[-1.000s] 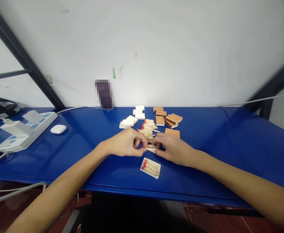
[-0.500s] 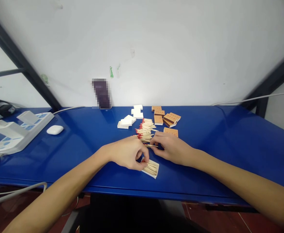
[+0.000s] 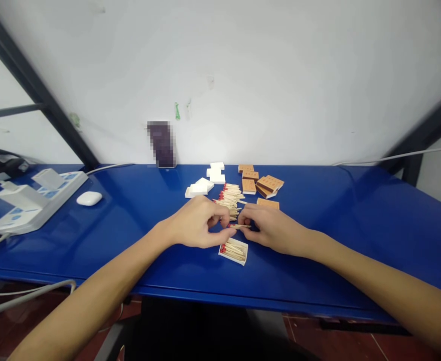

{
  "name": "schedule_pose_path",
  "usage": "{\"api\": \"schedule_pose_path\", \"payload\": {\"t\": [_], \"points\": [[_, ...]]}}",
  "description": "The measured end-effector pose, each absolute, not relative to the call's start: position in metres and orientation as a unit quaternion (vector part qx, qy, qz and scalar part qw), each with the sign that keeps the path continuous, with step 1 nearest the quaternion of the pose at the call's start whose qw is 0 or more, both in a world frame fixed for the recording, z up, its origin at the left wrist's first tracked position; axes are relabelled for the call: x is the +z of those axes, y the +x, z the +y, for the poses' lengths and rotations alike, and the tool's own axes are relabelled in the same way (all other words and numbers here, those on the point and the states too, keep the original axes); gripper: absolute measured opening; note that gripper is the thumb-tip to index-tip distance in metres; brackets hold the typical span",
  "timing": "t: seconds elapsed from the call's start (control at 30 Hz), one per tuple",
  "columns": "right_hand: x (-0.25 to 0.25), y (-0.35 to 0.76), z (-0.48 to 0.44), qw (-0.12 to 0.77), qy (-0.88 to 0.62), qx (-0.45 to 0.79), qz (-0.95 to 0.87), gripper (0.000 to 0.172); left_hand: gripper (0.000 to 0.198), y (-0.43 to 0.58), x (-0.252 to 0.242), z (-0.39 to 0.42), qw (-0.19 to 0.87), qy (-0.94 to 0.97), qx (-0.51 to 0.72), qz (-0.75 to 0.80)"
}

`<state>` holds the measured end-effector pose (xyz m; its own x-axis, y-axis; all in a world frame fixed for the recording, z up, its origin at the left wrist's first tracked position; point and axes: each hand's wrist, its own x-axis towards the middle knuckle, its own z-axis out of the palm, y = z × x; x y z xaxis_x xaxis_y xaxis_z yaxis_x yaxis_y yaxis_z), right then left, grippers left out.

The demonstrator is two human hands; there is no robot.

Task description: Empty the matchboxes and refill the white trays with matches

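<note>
A few matches (image 3: pixel 243 226) are pinched by the right hand (image 3: pixel 271 228), just beyond the white tray (image 3: pixel 246 254) of matches; whether their red heads are gripped by the left hand (image 3: pixel 195 220) cannot be told; a match pile (image 3: pixel 230 200) is spread beyond the 2 hands.

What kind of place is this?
Probably a desk nook in a bedroom or dorm, though I can't be sure. A blue desk stands against a white wall, a dark post slants at the left, and a power strip lies on the desk.
</note>
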<state>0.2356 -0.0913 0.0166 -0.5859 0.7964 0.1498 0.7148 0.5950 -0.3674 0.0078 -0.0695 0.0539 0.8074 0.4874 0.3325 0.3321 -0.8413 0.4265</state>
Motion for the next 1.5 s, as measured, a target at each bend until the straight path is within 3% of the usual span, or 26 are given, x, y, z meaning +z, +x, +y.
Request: {"api": "schedule_pose_path", "payload": {"t": [0.07, 0.2, 0.27, 0.37, 0.53, 0.67, 0.8, 1.13, 1.5], "points": [[0.016, 0.235, -0.091, 0.151, -0.433, 0.129, -0.879, 0.006, 0.023, 0.006, 0.058, -0.071, 0.157, 0.946, 0.170, 0.226], [0.018, 0.234, -0.092, 0.143, -0.424, 0.117, -0.887, 0.006, 0.044, 0.006, 0.060, -0.075, 0.123, 0.962, 0.079, 0.230], [0.020, 0.234, -0.093, 0.134, -0.417, 0.110, -0.892, 0.007, 0.042, 0.008, 0.057, -0.075, 0.119, 0.966, 0.058, 0.222], [0.021, 0.235, -0.094, 0.128, -0.411, 0.095, -0.897, 0.009, 0.035, 0.011, 0.052, -0.074, 0.109, 0.967, 0.056, 0.225], [0.019, 0.236, -0.092, 0.136, -0.411, 0.079, -0.898, 0.014, 0.045, 0.012, 0.046, -0.069, 0.121, 0.960, 0.107, 0.229], [0.018, 0.235, -0.092, 0.133, -0.421, 0.086, -0.893, 0.010, 0.031, 0.010, 0.043, -0.064, 0.138, 0.948, 0.150, 0.246], [0.017, 0.235, -0.092, 0.130, -0.431, 0.106, -0.887, 0.008, 0.022, 0.008, 0.040, -0.056, 0.089, 0.939, 0.177, 0.281], [0.011, 0.231, -0.089, 0.150, -0.428, 0.123, -0.883, 0.010, 0.024, 0.009, 0.035, -0.049, 0.113, 0.962, 0.096, 0.231], [0.010, 0.232, -0.088, 0.199, -0.402, 0.117, -0.886, 0.008, 0.016, 0.017, 0.031, -0.054, 0.105, 0.951, 0.103, 0.273]]}}
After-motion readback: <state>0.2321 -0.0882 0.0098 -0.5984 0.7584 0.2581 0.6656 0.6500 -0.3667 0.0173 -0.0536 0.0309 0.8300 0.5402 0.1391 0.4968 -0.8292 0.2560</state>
